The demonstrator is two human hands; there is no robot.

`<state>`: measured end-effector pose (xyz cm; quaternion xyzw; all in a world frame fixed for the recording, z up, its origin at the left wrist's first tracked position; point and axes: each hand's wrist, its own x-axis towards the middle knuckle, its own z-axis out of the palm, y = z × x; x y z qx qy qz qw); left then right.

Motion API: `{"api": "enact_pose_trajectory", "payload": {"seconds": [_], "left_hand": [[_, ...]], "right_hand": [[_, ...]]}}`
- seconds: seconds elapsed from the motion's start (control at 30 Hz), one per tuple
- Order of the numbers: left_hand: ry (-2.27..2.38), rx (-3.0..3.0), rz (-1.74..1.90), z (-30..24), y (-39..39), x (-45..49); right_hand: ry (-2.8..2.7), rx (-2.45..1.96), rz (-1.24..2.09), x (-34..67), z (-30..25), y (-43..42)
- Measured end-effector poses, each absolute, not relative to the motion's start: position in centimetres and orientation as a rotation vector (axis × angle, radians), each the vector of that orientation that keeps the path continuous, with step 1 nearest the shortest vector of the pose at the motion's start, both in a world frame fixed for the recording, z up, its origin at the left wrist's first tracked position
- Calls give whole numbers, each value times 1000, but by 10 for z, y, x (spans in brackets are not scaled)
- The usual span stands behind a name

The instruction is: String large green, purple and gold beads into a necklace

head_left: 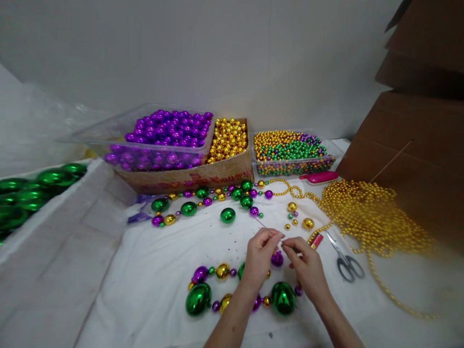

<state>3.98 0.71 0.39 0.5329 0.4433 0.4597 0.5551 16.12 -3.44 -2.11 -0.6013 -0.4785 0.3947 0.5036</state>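
Note:
In the head view my left hand [260,253] is closed in a pinch on a thin string [260,222], which runs up to a strand of mixed beads [188,209]. Close by, my right hand [308,263] pinches with thumb and forefinger, their tips almost touching the left ones. What it holds is too small to make out. Beneath both hands lies a second bead strand with large green balls [283,298], purple and gold ones; my left hand and forearm hide part of it. A loose green ball [227,215] and several small gold beads [308,223] rest beyond the hands.
A clear bin of purple balls [170,128], a cardboard box of gold balls [228,137] and a tub of small beads [293,150] line the back. Scissors [348,266], a lighter [316,241], a pink-handled tool [321,178] and piled gold bead chain [366,217] are at right.

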Motion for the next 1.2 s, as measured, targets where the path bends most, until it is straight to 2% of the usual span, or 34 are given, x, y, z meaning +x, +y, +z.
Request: {"api": "enact_pose_trajectory", "payload": {"seconds": [0.23,0.43,0.63,0.87,1.0,1.2], "left_hand": [[989,948,1075,6,5,38],[758,617,1020,14,2,42],[910,806,892,22,5,5],[1180,839,1119,21,34,-57],[1219,822,1147,16,38,-58],[1180,922,991,6,38,-28]], "right_hand": [[-941,-1374,1025,166,-11,-32],[-673,-1161,1149,161,4,-24],[-544,-1026,1122,185,25,-22],[-507,-923,1132,202,41,-35],[-484,-965,1042,204,47,-41],[-374,-979,988,215,37,-52]]}}
